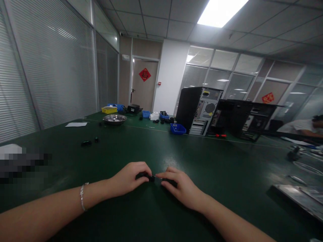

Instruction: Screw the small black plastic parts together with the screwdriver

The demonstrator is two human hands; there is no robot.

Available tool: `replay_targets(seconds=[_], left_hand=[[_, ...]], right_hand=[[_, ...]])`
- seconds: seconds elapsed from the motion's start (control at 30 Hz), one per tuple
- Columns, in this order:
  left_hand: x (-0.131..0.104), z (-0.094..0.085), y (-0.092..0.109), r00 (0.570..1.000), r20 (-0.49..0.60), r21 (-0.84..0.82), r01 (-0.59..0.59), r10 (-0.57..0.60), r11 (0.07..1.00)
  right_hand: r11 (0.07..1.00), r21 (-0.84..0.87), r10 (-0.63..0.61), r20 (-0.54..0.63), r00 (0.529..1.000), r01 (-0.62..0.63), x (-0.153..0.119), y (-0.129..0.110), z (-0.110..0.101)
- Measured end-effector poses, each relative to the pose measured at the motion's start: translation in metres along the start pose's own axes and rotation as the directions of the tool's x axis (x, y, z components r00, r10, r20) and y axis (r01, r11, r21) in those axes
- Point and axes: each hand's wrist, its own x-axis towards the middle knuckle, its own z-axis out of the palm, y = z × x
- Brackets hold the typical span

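Green tabletop (131, 144) stretches from the hands out to the blue bin (178, 128) and the black computer case (199, 111) farther back. Closest edge on the right is a metal tray (300, 198), well apart from the right hand (180, 186). Over left, two little black bits (86, 143) sit beyond the left hand (133, 176).

The thing being worked on is a small black part (151, 178), low over the table between the hands, kinda blurry. Left thumb and fingers are pinching it. Right fingers are curled beside a thin, shiny sliver (158, 177) next to it; can't tell if they're gripping that.
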Motion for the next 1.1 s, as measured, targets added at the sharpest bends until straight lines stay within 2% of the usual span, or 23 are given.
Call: replay_targets(seconds=[0.33,0.53,0.63,0.9,1.1], left_hand=[[0.001,-0.002,0.007,0.999,-0.026,-0.078,0.032,-0.034,0.996],[0.002,-0.002,0.011,0.997,-0.013,-0.191,0.066,-0.070,0.979],[0.002,-0.002,0.010,0.997,0.001,-0.181,0.078,-0.079,0.980],[0.003,-0.002,0.010,0.995,0.040,-0.102,0.093,-0.089,0.990],[0.000,-0.002,0.009,0.994,0.074,-0.031,0.087,-0.085,0.996]], right_hand=[[0.995,0.071,-0.062,-0.019,0.998,0.064,-0.001,-0.004,-0.002],[0.991,0.100,-0.071,-0.169,0.983,0.089,0.000,-0.001,-0.004],[0.991,0.095,-0.067,-0.232,0.970,0.091,-0.001,0.000,-0.007],[0.999,0.028,-0.009,-0.304,0.953,0.018,-0.003,0.003,-0.015],[0.974,-0.180,0.096,-0.232,0.968,-0.139,-0.005,0.017,-0.030]])
